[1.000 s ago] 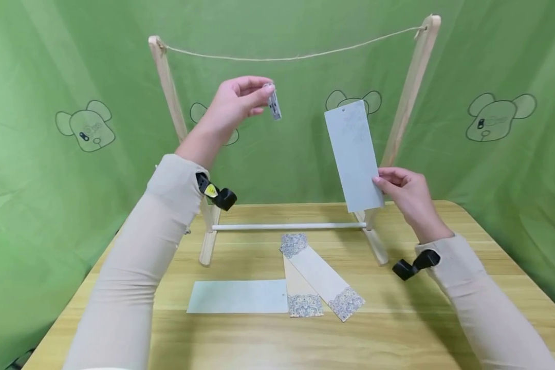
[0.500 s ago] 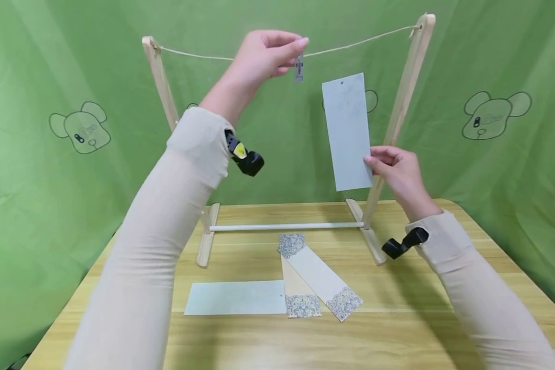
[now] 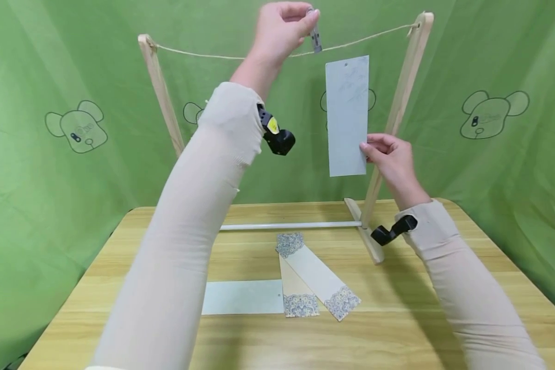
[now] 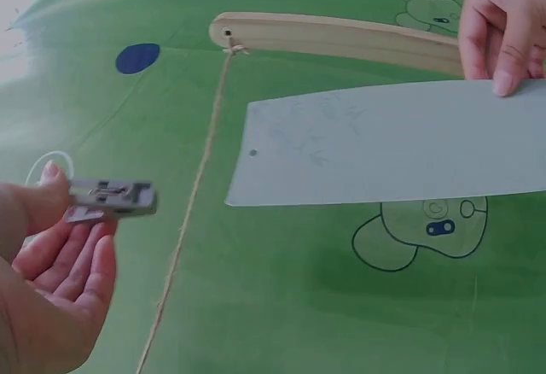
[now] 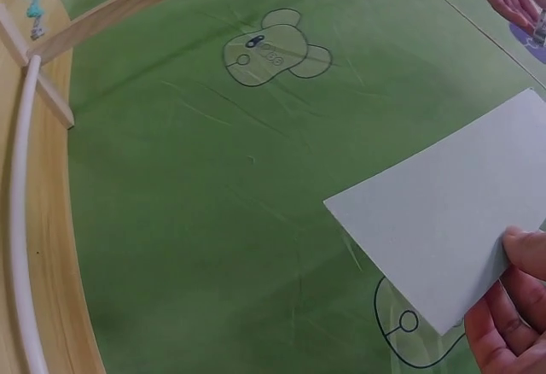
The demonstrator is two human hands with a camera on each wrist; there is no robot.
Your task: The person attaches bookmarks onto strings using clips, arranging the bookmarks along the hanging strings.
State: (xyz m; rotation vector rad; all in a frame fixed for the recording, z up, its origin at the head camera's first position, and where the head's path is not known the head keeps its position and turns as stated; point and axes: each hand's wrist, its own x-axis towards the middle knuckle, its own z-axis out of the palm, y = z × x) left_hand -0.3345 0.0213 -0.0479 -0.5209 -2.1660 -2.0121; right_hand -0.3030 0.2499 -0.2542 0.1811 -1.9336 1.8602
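Note:
My left hand [image 3: 284,28] pinches a grey clothespin [image 4: 115,196] by its handle end, and its nose points down over the twine [image 3: 351,43] in the head view. In the left wrist view the clothespin is apart from the twine, with a gap between them. My right hand [image 3: 393,159] holds a pale blue paper bookmark [image 3: 348,121] upright by its lower right edge, between thumb and fingers. The bookmark's top edge, with a small punched hole and faint leaf print, lies just below the twine, right of the clothespin.
The twine spans two wooden posts [image 3: 411,72], joined low down by a white rod [image 3: 291,225]. On the table [image 3: 277,344] lie a pale blue bookmark [image 3: 242,298], a cream bookmark [image 3: 300,306] and a white patterned one [image 3: 319,275]. A green curtain [image 3: 277,154] hangs behind.
My left hand has risen and moved right with the clothespin, up to the twine. My right hand has lifted the bookmark and straightened it upright.

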